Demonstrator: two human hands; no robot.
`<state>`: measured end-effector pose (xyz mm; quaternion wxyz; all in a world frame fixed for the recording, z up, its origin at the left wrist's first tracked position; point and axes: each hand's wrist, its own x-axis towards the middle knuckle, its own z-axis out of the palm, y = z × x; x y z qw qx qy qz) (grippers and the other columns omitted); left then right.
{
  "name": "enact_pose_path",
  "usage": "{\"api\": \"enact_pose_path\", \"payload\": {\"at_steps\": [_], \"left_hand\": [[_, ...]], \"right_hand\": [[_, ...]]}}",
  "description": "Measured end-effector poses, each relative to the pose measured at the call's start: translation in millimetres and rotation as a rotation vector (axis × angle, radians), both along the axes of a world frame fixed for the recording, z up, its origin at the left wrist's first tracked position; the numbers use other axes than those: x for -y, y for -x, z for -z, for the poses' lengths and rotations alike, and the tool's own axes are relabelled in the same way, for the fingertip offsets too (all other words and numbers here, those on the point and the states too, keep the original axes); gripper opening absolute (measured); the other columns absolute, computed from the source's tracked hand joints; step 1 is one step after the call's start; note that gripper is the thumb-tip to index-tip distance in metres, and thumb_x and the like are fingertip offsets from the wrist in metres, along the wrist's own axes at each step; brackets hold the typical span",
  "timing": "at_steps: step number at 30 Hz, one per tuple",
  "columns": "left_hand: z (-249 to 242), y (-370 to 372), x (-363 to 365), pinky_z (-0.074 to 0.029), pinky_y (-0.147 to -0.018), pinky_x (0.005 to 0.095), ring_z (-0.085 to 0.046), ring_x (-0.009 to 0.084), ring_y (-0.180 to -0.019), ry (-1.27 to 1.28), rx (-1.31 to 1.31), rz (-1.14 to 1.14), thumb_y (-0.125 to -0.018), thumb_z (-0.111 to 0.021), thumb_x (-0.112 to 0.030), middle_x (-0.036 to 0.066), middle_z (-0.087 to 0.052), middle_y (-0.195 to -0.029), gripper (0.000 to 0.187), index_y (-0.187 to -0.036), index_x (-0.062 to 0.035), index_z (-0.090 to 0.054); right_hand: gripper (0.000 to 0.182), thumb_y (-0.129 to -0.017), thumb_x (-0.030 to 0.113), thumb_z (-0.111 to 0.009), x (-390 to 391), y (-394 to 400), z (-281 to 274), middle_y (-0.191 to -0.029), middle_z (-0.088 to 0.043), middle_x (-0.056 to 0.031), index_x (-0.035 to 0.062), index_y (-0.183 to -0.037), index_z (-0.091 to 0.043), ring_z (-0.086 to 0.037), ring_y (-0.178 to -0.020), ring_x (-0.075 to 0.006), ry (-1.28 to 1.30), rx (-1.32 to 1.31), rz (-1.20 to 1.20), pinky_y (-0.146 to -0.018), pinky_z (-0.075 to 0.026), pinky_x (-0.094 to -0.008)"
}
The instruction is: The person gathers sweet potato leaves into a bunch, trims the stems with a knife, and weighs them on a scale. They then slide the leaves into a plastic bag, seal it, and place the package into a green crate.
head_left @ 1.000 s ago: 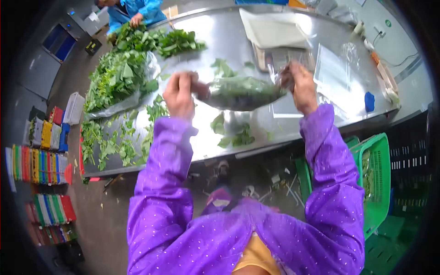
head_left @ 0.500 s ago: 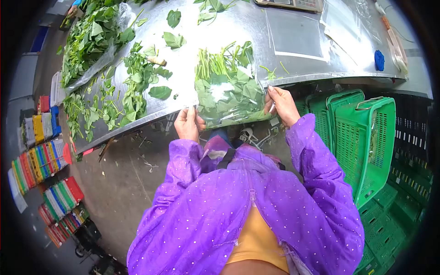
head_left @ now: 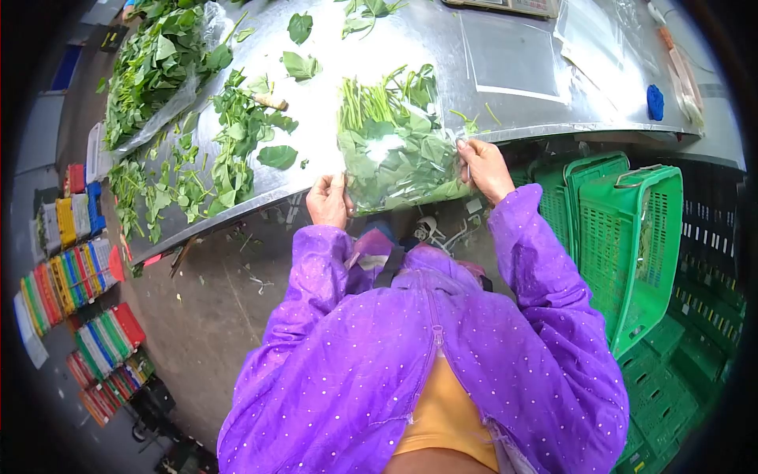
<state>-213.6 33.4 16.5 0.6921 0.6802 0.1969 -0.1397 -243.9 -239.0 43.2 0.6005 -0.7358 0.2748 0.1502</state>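
Note:
A clear plastic bag (head_left: pixel 399 166) full of leafy greens lies at the table's front edge, its near end jutting past the edge. Inside, the cut stems point away from me and the leaves are nearest. My left hand (head_left: pixel 329 201) is closed on the bag's left near corner. Pinched at the bag's right side is my right hand (head_left: pixel 485 168), thumb and fingers together on the plastic. Loose leafy stems (head_left: pixel 235 150) lie on the metal table left of the bag.
A large heap of greens (head_left: pixel 158 75) sits at the far left. A scale (head_left: pixel 513 6) and a flat clear sheet (head_left: pixel 513 55) are toward the back. Green crates (head_left: pixel 628 253) stand at right below the table, and colourful stacked crates (head_left: pixel 71 272) at left. A blue cloth (head_left: pixel 654 103) lies near the right edge.
Both hands have shifted slightly away from me with the bag, sliding it a little farther onto the table. Their grips stay at the bag's sides.

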Motion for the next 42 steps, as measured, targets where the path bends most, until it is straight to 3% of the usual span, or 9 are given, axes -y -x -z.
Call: {"api": "enact_pose_path", "payload": {"at_steps": [7, 10, 15, 20, 22, 26, 29, 35, 42], "left_hand": [[14, -7, -8, -0.041, -0.050, 0.0283, -0.053, 0.0149, -0.057, -0.566, 0.422, 0.152, -0.076, -0.067, -0.010, 0.005, -0.057, -0.070, 0.020, -0.092, -0.0055, -0.055], [1, -18, -16, -0.041, -0.079, 0.0371, -0.053, 0.0272, -0.093, -0.929, 0.994, 0.440, -0.067, -0.065, -0.004, 0.008, -0.054, -0.107, 0.048, -0.113, -0.0107, -0.054], [4, -16, -28, -0.036, -0.089, 0.0417, -0.047, 0.0298, -0.110, -0.816, 0.911, 0.683, -0.064, -0.065, -0.009, 0.011, -0.046, -0.126, 0.059, -0.121, -0.0166, -0.052], [-23, -73, -23, -0.032, -0.096, 0.0382, -0.043, 0.0315, -0.116, -0.777, 1.055, 0.509, -0.067, -0.059, -0.005, 0.017, -0.046, -0.127, 0.049, -0.116, -0.0098, -0.056], [-88, -115, 0, -0.037, -0.090, 0.0322, -0.051, 0.0266, -0.107, -0.384, 0.923, 0.318, -0.074, -0.058, -0.008, 0.015, -0.053, -0.117, 0.037, -0.111, -0.0029, -0.058], [-117, -174, 20, -0.044, -0.071, 0.0268, -0.056, 0.0132, -0.074, 0.378, 0.356, 0.197, -0.089, -0.052, -0.024, 0.002, -0.060, -0.085, 0.028, -0.105, -0.0022, -0.057], [-95, -177, 43, -0.043, -0.080, 0.0275, -0.053, 0.0133, -0.091, 0.587, 0.148, 0.133, -0.088, -0.053, -0.029, 0.003, -0.056, -0.101, 0.037, -0.117, -0.0047, -0.050], [-43, -150, 80, -0.039, -0.091, 0.0338, -0.050, 0.0187, -0.102, 0.705, -0.330, 0.328, -0.091, -0.047, -0.033, 0.008, -0.053, -0.110, 0.040, -0.120, -0.0058, -0.046], [-65, -123, 170, -0.035, -0.095, 0.0382, -0.044, 0.0244, -0.110, 0.838, -0.401, 0.690, -0.093, -0.037, -0.044, 0.014, -0.045, -0.120, 0.049, -0.120, -0.0037, -0.042]], "right_hand": [[0.021, -0.082, 0.021, -0.057, -4, -12, -3, -0.078, -0.059, -0.0187, 0.0021, -0.092, -0.052, -0.056, -0.076, -0.0380, 0.673, 0.052, -0.188, -0.066, -0.044, -0.0417], [0.034, -0.078, 0.013, -0.058, 4, -9, 11, -0.102, -0.056, -0.0187, 0.0061, -0.110, -0.049, -0.055, -0.090, -0.0349, 0.865, 0.768, -0.321, -0.075, -0.044, -0.0397], [0.060, -0.073, 0.010, -0.056, 32, -13, 7, -0.132, -0.040, -0.0132, 0.0109, -0.130, -0.040, -0.038, -0.121, -0.0288, 1.035, 0.733, -0.893, -0.097, -0.031, -0.0419], [0.046, -0.074, 0.016, -0.059, 20, -57, -25, -0.124, -0.048, -0.0168, 0.0055, -0.118, -0.051, -0.046, -0.112, -0.0353, 0.623, 0.904, -0.512, -0.091, -0.038, -0.0404], [0.039, -0.074, 0.017, -0.062, 17, -92, -58, -0.110, -0.056, -0.0189, 0.0018, -0.110, -0.056, -0.055, -0.099, -0.0321, 0.563, 1.032, -0.464, -0.082, -0.043, -0.0351], [0.038, -0.089, 0.032, -0.053, 22, -129, -109, -0.098, -0.062, -0.0041, -0.0021, -0.104, -0.058, -0.057, -0.083, -0.0125, 0.046, 0.431, -0.107, -0.074, -0.045, -0.0275], [0.046, -0.091, 0.036, -0.047, 18, -128, -91, -0.110, -0.058, -0.0056, -0.0011, -0.118, -0.050, -0.056, -0.093, -0.0157, -0.640, 0.462, 0.192, -0.082, -0.046, -0.0290], [0.063, -0.089, 0.033, -0.052, 13, -23, -36, -0.130, -0.041, -0.0110, 0.0024, -0.136, -0.024, -0.042, -0.118, -0.0222, -0.998, 0.354, 0.468, -0.096, -0.041, -0.0356], [0.053, -0.084, 0.011, -0.059, 31, 62, -38, -0.125, -0.046, -0.0105, 0.0006, -0.129, -0.033, -0.047, -0.114, -0.0224, -0.740, 0.530, 0.841, -0.096, -0.039, -0.0388]]}}
